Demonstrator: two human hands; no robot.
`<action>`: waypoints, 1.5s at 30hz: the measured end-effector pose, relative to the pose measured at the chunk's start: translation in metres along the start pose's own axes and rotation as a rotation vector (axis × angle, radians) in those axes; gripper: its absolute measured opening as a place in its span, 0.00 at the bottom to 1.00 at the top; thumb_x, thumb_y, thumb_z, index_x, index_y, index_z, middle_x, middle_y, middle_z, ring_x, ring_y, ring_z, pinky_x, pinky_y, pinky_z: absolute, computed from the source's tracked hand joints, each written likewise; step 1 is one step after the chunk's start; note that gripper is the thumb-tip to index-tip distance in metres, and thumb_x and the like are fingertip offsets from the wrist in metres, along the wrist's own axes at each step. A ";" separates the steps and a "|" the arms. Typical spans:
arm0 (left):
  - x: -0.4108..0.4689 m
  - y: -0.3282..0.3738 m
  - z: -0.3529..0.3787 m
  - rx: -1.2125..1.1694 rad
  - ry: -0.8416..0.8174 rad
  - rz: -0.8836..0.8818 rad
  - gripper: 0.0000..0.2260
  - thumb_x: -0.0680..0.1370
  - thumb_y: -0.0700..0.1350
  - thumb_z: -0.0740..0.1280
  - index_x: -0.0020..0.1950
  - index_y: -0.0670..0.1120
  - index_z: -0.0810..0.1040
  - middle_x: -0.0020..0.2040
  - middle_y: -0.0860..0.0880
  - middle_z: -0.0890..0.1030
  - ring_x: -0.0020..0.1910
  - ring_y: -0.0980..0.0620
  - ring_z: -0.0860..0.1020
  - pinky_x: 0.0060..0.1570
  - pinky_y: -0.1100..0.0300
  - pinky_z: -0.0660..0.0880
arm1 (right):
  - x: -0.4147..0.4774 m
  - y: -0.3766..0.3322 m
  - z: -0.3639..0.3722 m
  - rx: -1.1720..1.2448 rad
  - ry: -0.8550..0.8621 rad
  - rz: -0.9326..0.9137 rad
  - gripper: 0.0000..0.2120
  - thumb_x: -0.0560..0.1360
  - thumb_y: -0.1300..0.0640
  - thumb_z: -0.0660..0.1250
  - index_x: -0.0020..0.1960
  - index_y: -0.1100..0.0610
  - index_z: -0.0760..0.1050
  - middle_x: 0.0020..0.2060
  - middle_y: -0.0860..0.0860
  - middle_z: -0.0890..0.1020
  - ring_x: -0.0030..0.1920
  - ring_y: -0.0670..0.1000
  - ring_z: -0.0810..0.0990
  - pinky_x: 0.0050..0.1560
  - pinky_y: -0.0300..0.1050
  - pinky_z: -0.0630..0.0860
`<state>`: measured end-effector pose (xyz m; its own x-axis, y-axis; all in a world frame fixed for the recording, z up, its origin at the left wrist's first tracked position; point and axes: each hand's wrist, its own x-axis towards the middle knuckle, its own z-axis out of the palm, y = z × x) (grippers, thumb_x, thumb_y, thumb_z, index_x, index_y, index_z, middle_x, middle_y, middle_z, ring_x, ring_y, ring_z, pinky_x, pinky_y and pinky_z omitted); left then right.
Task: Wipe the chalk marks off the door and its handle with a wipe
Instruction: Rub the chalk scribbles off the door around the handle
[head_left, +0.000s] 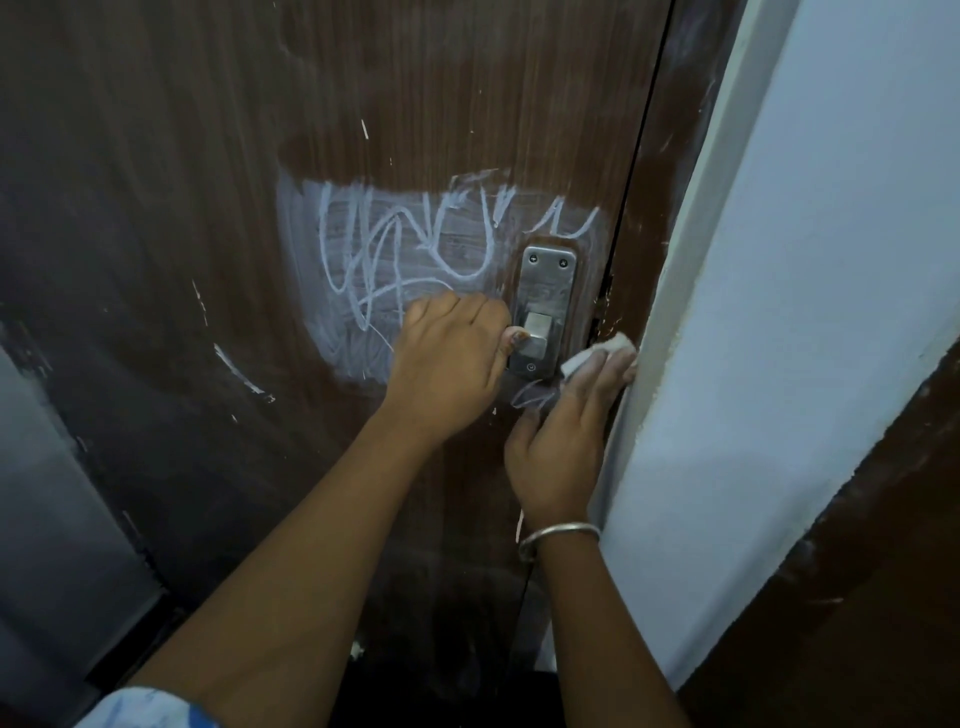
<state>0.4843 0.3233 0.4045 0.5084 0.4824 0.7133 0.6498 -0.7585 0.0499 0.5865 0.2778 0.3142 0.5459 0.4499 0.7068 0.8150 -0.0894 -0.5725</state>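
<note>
At the lower left of the frame a pale sleeve (145, 709) shows, and both bare forearms reach up from the bottom edge. A metal bangle (558, 538) circles the right wrist. The right hand (563, 436) lies against the door (182, 208) right of centre with its fingers fairly straight, pressing the wipe (576, 361) flat to the wood rather than clenching it. The wipe, a small white folded wad, peeks out under the fingertips just beside the white door frame (691, 249); its visible part runs from lower left to upper right. Left of it, the left hand (447, 358) is curled into a fist around the lever of the handle (545, 296), thumb tip against the metal. The handle's steel plate stands with its long axis up and down, two screws at its top. Farther up and to the left, looping chalk marks (405, 249) sit on a smeared whitish patch at mid-frame.
</note>
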 end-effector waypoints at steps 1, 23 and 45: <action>0.000 0.000 0.001 -0.001 0.006 -0.002 0.13 0.80 0.49 0.54 0.48 0.43 0.74 0.44 0.45 0.77 0.45 0.44 0.72 0.47 0.55 0.57 | 0.008 -0.004 -0.002 0.006 0.023 -0.026 0.36 0.72 0.65 0.63 0.74 0.68 0.47 0.75 0.59 0.42 0.74 0.57 0.42 0.68 0.60 0.64; -0.045 -0.005 0.001 -0.331 0.104 -0.180 0.23 0.78 0.38 0.60 0.73 0.43 0.61 0.74 0.47 0.61 0.75 0.52 0.52 0.73 0.51 0.54 | -0.041 0.026 0.010 -0.170 -0.223 -0.129 0.46 0.67 0.54 0.70 0.75 0.65 0.47 0.75 0.59 0.46 0.75 0.59 0.44 0.71 0.53 0.50; -0.101 -0.014 0.024 -0.653 -0.107 -0.470 0.29 0.79 0.37 0.60 0.76 0.47 0.51 0.77 0.51 0.54 0.72 0.63 0.50 0.63 0.80 0.47 | -0.053 0.010 0.020 -0.253 -0.521 -0.305 0.44 0.70 0.56 0.65 0.76 0.62 0.41 0.75 0.55 0.39 0.75 0.54 0.35 0.75 0.54 0.46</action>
<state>0.4374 0.2961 0.3149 0.3374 0.8285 0.4469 0.3650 -0.5528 0.7491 0.5618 0.2711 0.2631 0.1696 0.8543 0.4914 0.9736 -0.0679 -0.2178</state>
